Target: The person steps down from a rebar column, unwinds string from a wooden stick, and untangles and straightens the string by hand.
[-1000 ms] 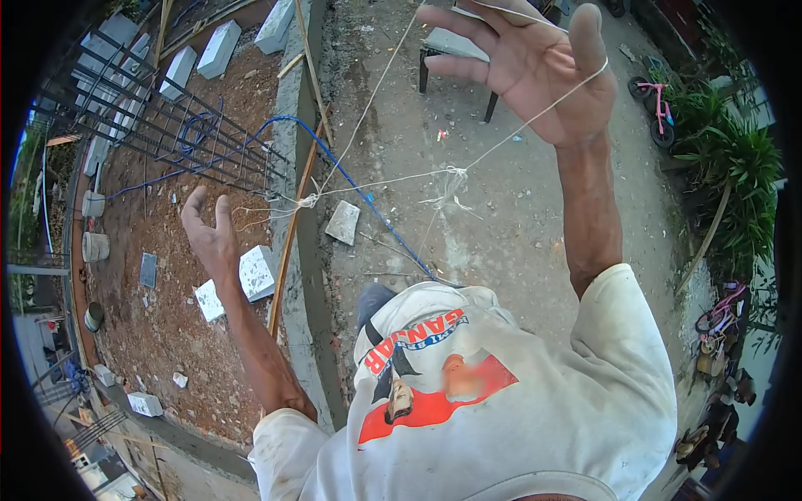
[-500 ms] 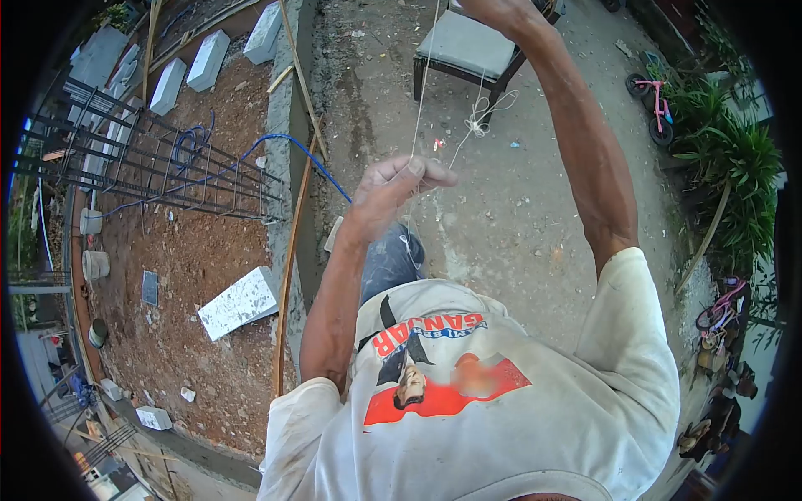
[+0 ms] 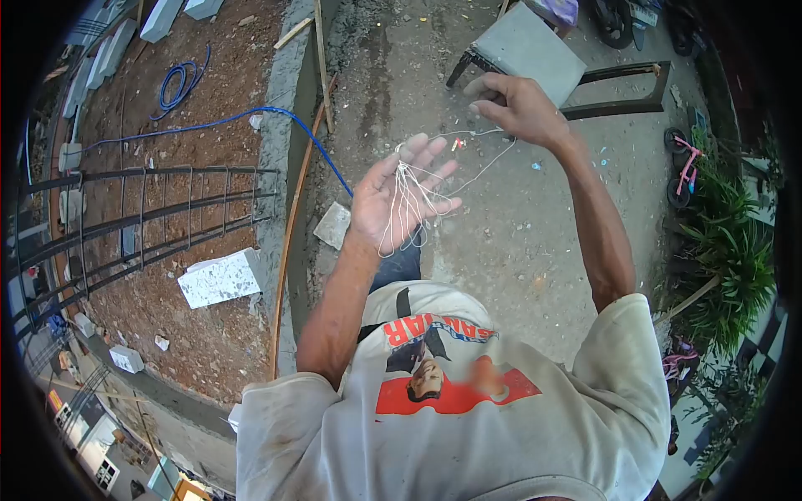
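The thin white string (image 3: 403,169) lies across your left hand (image 3: 380,203), gathered in a knotted bunch near the base of the fingers, with slack loops fanning over the palm. Those loops run lengthwise from the bunch back toward your wrist and out along the fingers, while two loose strands cross the gap toward your right hand (image 3: 524,110). So the bunch sits to the left of your right fingers and a little nearer your body, with the left hand much the closer.

Your left palm faces up, fingers spread wide, the string resting on it (whether any loop is hooked round a finger, you cannot tell from here). Your right fingers are bent, thumb and forefinger slightly apart; the strands reach in beneath that hand, but their hold is hidden.

Just left of your left wrist, on the ground, is a rough pale grey block (image 3: 332,224); beyond the right hand is a dark-framed chair with a grey padded seat (image 3: 530,52). Farther left come a bright blue flexible hose (image 3: 292,118), a speckled white rectangular block (image 3: 219,280) and a dark steel bar cage (image 3: 150,215).

On your dirty white shirt (image 3: 501,438), red capitals show "GAN" and "AR", broken by a fold; the smaller blue lettering is too creased to read.
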A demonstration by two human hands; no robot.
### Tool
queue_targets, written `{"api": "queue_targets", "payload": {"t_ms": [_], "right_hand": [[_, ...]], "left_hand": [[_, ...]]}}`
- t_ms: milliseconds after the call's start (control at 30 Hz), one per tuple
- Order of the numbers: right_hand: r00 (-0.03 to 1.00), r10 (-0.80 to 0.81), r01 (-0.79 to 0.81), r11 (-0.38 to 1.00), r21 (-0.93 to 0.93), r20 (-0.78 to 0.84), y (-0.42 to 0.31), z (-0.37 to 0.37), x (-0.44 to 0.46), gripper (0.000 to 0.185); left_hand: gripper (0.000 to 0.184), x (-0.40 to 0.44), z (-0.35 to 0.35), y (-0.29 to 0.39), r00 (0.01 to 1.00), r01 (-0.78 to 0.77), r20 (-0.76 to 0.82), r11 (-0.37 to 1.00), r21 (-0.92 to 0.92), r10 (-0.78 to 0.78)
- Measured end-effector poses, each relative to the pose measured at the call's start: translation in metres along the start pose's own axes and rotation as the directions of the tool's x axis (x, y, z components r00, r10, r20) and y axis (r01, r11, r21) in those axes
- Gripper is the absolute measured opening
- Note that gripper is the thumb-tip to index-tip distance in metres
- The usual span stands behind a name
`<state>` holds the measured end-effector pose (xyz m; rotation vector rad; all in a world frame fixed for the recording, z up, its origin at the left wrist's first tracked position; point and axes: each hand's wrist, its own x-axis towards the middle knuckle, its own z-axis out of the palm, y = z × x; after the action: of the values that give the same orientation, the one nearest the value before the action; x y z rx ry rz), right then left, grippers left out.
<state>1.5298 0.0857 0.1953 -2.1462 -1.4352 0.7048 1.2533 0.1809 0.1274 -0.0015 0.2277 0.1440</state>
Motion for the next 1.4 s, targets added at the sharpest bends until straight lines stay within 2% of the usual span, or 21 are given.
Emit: {"api": "queue_targets", "payload": {"t_ms": [33, 100, 233, 400, 533, 600, 633, 700, 767, 833, 867, 900, 933, 967, 1033, 1067, 1100, 1167, 1200, 1267, 1400], "right_hand": [[0.999, -0.04, 0.042, 0.984, 0.174, -0.013, -0.015, 0.013, 0.006, 0.024], [0.992, -0.127, 0.123, 0.944, 0.307, -0.007, -0.051, 0.025, 0.016, 0.02], [0.97, -0.214, 0.239, 0.922, 0.306, -0.113, -0.076, 0.052, 0.048, 0.019], [0.994, -0.051, 0.097, 0.841, 0.532, -0.1, -0.08, 0.046, 0.091, 0.015], [0.991, -0.091, 0.132, 0.827, 0.547, -0.103, -0.084, 0.02, 0.124, 0.013], [0.945, -0.206, 0.307, 0.829, 0.468, -0.256, -0.078, 0.015, 0.146, 0.01], [0.942, -0.233, 0.324, 0.821, 0.47, -0.242, -0.076, 0.012, 0.158, 0.01], [0.98, 0.0, 0.16, 0.6, 0.783, -0.2, -0.071, 0.004, 0.181, 0.006], [0.984, -0.051, 0.165, 0.588, 0.792, -0.168, -0.058, -0.006, 0.212, 0.007], [0.999, -0.046, 0.027, 0.095, 0.995, -0.022, -0.054, -0.023, 0.242, 0.011], [0.998, 0.02, -0.065, 0.04, 0.997, 0.065, -0.057, -0.036, 0.252, 0.011], [0.998, -0.004, -0.067, 0.036, 0.997, 0.068, -0.048, -0.046, 0.267, 0.011], [0.984, -0.122, -0.144, -0.095, 0.985, 0.132, -0.035, -0.055, 0.281, 0.009], [0.954, -0.241, -0.231, -0.21, 0.95, 0.178, -0.024, -0.065, 0.294, 0.009], [0.951, -0.231, -0.251, -0.188, 0.95, 0.206, -0.02, -0.094, 0.312, 0.012], [0.955, -0.218, -0.228, -0.118, 0.967, 0.199, -0.012, -0.104, 0.324, 0.012], [0.959, -0.202, -0.21, -0.047, 0.977, 0.196, -0.004, -0.112, 0.333, 0.012], [0.956, -0.218, -0.218, -0.08, 0.973, 0.197, 0.007, -0.124, 0.346, 0.012], [0.961, -0.213, -0.184, -0.025, 0.983, 0.175, 0.01, -0.13, 0.351, 0.012], [0.969, -0.213, -0.124, 0.031, 0.992, 0.128, 0.018, -0.137, 0.36, 0.01], [0.993, -0.112, -0.031, 0.087, 0.996, 0.041, 0.028, -0.152, 0.36, 0.011]], "left_hand": [[0.05, 0.011, 0.003, 0.009, 1.0, -0.022, -0.016, 1.0, -0.009, 0.021], [0.058, 0.029, 0.009, 0.027, 0.993, -0.068, -0.096, 0.997, 0.037, 0.071], [0.058, 0.052, 0.033, 0.056, 0.973, -0.174, -0.125, 0.973, 0.155, 0.194], [0.054, 0.065, 0.051, 0.089, 0.954, -0.296, -0.036, 0.952, 0.073, 0.299], [0.053, 0.074, 0.061, 0.108, 0.893, -0.43, -0.071, 0.89, 0.152, 0.444], [0.05, 0.081, 0.062, 0.118, 0.822, -0.489, -0.161, 0.822, 0.291, 0.546], [0.05, 0.084, 0.065, 0.123, 0.805, -0.515, -0.16, 0.806, 0.291, 0.572], [0.047, 0.09, 0.071, 0.134, 0.723, -0.54, -0.211, 0.728, 0.421, 0.658], [0.045, 0.102, 0.068, 0.146, 0.664, -0.585, -0.202, 0.669, 0.459, 0.72], [0.043, 0.116, 0.062, 0.154, 0.6, -0.626, -0.192, 0.605, 0.493, 0.777], [0.04, 0.124, 0.058, 0.158, 0.543, -0.655, -0.196, 0.558, 0.509, 0.817], [0.037, 0.134, 0.061, 0.164, 0.491, -0.675, -0.194, 0.511, 0.532, 0.849], [0.032, 0.144, 0.078, 0.164, 0.401, -0.726, -0.226, 0.458, 0.513, 0.888], [0.032, 0.148, 0.078, 0.17, 0.397, -0.727, -0.217, 0.45, 0.519, 0.892], [0.031, 0.148, 0.077, 0.182, 0.318, -0.762, -0.178, 0.363, 0.536, 0.931], [0.031, 0.15, 0.083, 0.186, 0.237, -0.748, -0.259, 0.346, 0.566, 0.937], [0.031, 0.148, 0.087, 0.192, 0.228, -0.753, -0.265, 0.342, 0.563, 0.937], [0.03, 0.133, 0.085, 0.207, 0.137, -0.759, -0.252, 0.266, 0.595, 0.958], [0.03, 0.126, 0.084, 0.214, 0.128, -0.759, -0.257, 0.261, 0.597, 0.958], [0.029, 0.112, 0.084, 0.231, -0.005, -0.671, -0.278, 0.203, 0.713, 0.96], [0.028, 0.076, 0.085, 0.259, -0.059, -0.671, -0.231, 0.133, 0.729, 0.971]]}}
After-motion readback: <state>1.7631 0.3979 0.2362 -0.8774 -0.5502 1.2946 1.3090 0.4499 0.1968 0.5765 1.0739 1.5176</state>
